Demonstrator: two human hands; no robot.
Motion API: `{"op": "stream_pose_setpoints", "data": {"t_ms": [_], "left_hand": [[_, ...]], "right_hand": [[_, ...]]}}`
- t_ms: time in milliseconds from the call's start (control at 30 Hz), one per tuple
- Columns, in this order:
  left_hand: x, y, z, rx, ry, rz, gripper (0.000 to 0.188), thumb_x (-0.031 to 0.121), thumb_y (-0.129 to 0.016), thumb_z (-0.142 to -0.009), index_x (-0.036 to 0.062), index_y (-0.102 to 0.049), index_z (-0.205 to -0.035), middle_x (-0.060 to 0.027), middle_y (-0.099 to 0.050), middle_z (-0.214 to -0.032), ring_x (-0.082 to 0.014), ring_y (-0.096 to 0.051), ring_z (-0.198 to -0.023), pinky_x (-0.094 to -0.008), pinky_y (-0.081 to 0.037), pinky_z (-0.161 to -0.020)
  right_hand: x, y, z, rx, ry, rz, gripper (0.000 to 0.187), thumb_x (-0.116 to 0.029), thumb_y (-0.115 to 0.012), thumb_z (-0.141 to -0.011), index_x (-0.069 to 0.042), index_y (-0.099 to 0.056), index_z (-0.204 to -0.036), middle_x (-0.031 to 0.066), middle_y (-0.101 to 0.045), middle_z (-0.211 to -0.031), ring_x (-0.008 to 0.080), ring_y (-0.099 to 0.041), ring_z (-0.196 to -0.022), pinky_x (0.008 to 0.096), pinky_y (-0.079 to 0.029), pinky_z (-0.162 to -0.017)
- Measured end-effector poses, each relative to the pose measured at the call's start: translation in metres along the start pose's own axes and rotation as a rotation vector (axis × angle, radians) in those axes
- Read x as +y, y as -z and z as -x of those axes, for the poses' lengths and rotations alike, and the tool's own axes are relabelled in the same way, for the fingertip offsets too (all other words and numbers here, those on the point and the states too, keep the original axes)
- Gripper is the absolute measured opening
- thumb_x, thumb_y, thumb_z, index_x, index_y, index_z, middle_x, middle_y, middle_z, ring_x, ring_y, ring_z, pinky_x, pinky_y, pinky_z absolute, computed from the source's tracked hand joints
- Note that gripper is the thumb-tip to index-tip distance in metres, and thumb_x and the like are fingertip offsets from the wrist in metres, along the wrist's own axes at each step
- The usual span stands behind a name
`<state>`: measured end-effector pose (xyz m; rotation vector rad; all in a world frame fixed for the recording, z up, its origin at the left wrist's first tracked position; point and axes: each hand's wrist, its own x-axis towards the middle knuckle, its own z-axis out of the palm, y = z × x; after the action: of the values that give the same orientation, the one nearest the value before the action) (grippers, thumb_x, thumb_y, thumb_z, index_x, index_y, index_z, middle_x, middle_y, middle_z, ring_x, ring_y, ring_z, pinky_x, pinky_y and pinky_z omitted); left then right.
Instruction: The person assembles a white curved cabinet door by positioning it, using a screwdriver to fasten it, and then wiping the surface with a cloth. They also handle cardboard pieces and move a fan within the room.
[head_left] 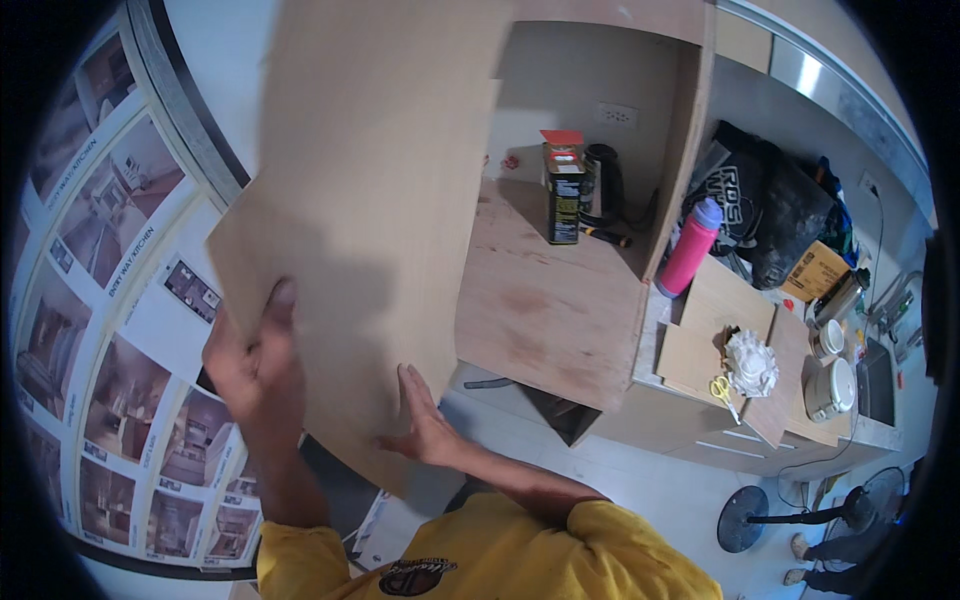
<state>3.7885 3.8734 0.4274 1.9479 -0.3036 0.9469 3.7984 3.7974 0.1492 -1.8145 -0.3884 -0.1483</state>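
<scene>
A tall, thin sheet of light brown wood veneer or thin board (375, 190) stands up in front of me, slightly blurred toward its top. My left hand (258, 365) is closed on its left edge, thumb on the near face and the other fingers partly hidden behind. Low on the right side of the sheet, my right hand (425, 425) rests against it with thumb and fingers spread. Just right of the sheet is an open wooden cabinet (560, 315) with a bare, stained base panel.
Inside the cabinet stand a black box with a red flap (564, 195) and a dark can (600, 180). A pink bottle (690, 248), yellow scissors (724, 395), crumpled white cloth (750, 362) and board pieces lie on the right counter. A photo-covered board (130, 380) borders the left. A fan (745, 520) and another person's feet (797, 560) are lower right.
</scene>
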Motion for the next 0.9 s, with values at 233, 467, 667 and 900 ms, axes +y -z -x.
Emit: {"op": "stream_pose_setpoints", "data": {"t_ms": [233, 467, 667, 900], "left_hand": [[-0.021, -0.009, -0.077, 0.073, -0.231, 0.028, 0.028, 0.018, -0.076, -0.092, -0.0062, -0.07, -0.105, -0.0089, -0.073, -0.093, -0.0132, -0.062, -0.078, -0.0273, -0.05, -0.073], [-0.066, -0.057, -0.11, -0.125, -0.274, 0.086, 0.026, 0.015, -0.075, -0.093, -0.0046, -0.069, -0.11, -0.0101, -0.074, -0.099, -0.019, -0.068, -0.085, -0.0333, -0.053, -0.077], [-0.113, -0.162, -0.081, -0.148, -0.656, 0.114, 0.054, -0.004, -0.062, -0.077, 0.001, -0.061, -0.131, -0.0171, -0.066, -0.121, -0.0347, -0.066, -0.104, -0.044, -0.054, -0.09], [-0.11, -0.189, -0.029, -0.337, -0.686, 0.169, 0.052, 0.009, -0.06, -0.084, -0.005, -0.056, -0.134, -0.0172, -0.064, -0.123, -0.0306, -0.064, -0.109, -0.0393, -0.054, -0.085]], "right_hand": [[0.063, -0.026, -0.102, 0.139, -0.055, -0.16, 0.112, -0.037, -0.081, -0.084, 0.003, -0.007, -0.158, 0.0284, -0.02, -0.16, 0.0401, -0.02, -0.15, 0.0459, -0.024, -0.121], [0.098, -0.016, -0.179, 0.387, -0.077, -0.184, 0.106, -0.028, -0.079, -0.086, 0.004, -0.007, -0.157, 0.0262, -0.029, -0.156, 0.0368, -0.031, -0.145, 0.0443, -0.031, -0.117], [0.093, 0.013, -0.177, 0.262, -0.11, -0.22, 0.088, -0.032, -0.073, -0.089, 0.007, -0.023, -0.15, 0.0224, -0.038, -0.15, 0.0335, -0.038, -0.139, 0.0407, -0.033, -0.115], [0.008, 0.151, -0.104, 0.611, -0.026, -0.826, 0.067, -0.034, -0.065, -0.095, 0.004, -0.038, -0.143, 0.0167, -0.049, -0.143, 0.028, -0.049, -0.13, 0.0374, -0.043, -0.106]]}}
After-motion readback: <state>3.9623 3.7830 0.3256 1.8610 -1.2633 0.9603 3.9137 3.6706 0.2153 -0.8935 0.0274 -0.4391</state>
